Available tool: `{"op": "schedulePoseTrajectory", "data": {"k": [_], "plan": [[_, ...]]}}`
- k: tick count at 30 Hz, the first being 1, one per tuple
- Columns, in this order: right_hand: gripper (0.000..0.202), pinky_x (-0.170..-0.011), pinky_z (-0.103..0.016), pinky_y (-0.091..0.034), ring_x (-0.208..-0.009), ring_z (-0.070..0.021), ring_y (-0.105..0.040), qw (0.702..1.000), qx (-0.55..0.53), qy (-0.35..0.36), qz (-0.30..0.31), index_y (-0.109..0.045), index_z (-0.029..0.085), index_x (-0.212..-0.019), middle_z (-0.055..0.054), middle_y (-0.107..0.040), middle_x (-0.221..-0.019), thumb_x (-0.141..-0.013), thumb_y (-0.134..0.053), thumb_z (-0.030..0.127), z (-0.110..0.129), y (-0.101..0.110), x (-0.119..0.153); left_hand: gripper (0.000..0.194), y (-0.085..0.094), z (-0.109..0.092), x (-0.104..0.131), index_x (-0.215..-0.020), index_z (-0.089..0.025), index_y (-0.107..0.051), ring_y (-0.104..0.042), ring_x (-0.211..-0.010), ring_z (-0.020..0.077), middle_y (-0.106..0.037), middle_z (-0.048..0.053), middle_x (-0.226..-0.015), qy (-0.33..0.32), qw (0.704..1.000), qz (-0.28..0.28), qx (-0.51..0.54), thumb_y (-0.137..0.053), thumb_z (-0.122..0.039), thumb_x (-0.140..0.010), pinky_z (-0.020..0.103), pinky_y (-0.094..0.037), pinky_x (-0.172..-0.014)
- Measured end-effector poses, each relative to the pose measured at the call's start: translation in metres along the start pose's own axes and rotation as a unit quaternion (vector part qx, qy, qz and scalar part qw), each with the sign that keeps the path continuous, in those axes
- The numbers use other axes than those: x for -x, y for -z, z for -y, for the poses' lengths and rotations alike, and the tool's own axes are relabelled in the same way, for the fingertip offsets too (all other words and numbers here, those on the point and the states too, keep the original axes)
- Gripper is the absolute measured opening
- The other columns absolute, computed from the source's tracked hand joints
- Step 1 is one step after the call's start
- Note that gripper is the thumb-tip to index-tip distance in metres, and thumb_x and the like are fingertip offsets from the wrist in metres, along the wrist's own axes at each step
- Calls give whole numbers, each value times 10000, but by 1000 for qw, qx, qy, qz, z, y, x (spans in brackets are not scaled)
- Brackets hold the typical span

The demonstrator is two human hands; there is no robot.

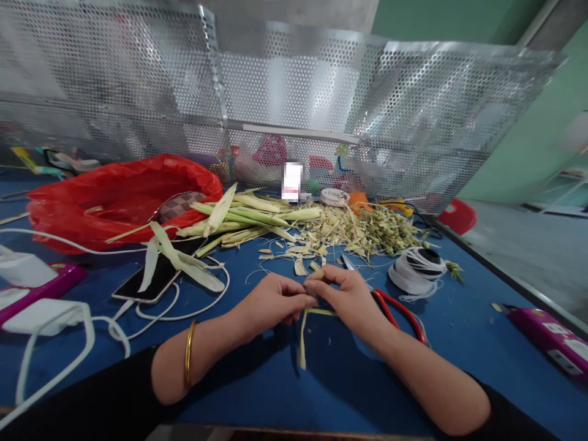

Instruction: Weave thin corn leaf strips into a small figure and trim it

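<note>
My left hand (278, 300) and my right hand (346, 300) meet fingertip to fingertip above the blue table. Both pinch a narrow pale corn husk strip (302, 343); one end hangs down beneath the fingers and another part runs under the right hand. The fingers hide the place where it is gripped. Beside my right hand lie scissors with red handles (408, 318), partly covered by that hand. Behind them stands a spool of white thread (416, 272). Long green-yellow corn husks (257, 214) are heaped beyond my hands, next to a pile of dry husk scraps (337, 229).
On the left are a red plastic bag (124, 177), a phone (156, 278) under a loose husk, white cables and a purple power strip (59, 285). Another purple power strip (551, 337) lies far right. A perforated metal screen (294, 86) closes off the back.
</note>
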State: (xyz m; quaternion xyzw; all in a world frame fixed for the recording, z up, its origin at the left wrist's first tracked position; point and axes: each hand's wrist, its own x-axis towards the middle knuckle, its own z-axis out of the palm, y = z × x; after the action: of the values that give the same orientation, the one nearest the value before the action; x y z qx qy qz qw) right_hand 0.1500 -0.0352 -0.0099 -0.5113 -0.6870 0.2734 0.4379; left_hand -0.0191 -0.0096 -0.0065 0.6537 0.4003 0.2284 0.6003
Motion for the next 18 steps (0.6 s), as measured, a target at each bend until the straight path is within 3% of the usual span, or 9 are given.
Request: {"op": "schedulePoseTrajectory", "data": {"k": [10,13,16,18], "plan": [[159,-540,-249,-400,-556,-134,-523,992,-24,-82,-91,-637,182,-601,19,-590,-560,-749,-622,238,-2,-12,3,314,0,2,3,-544,-168,-659,-457,-470,109,-536,-8,-498,-36,998,17,-41,-630,-410,-743,220,-369,-492],[196,-593,-264,-430,-610,-150,-557,995,10,-22,-95,-627,190,-627,2,-613,-619,-811,-585,244,-4,-9,2,319,-1,-2,4,-521,-167,-657,-480,-463,113,-559,-1,-484,-46,998,-1,-34,-642,-411,-727,225,-386,-505],[147,-744,-323,-445,-803,-199,-585,978,108,88,-155,-643,195,-820,-52,-643,-819,-872,-543,291,-2,1,3,334,0,-7,4,-524,-160,-646,-479,-451,106,-556,1,-472,-41,996,-75,4,-660,-438,-708,220,-367,-488],[158,-775,-344,-431,-841,-215,-570,962,158,122,-186,-624,194,-886,-68,-630,-855,-888,-537,327,2,6,6,346,2,-9,3,-570,-152,-653,-476,-453,100,-560,3,-502,-32,991,-125,47,-665,-470,-706,212,-349,-469]]}}
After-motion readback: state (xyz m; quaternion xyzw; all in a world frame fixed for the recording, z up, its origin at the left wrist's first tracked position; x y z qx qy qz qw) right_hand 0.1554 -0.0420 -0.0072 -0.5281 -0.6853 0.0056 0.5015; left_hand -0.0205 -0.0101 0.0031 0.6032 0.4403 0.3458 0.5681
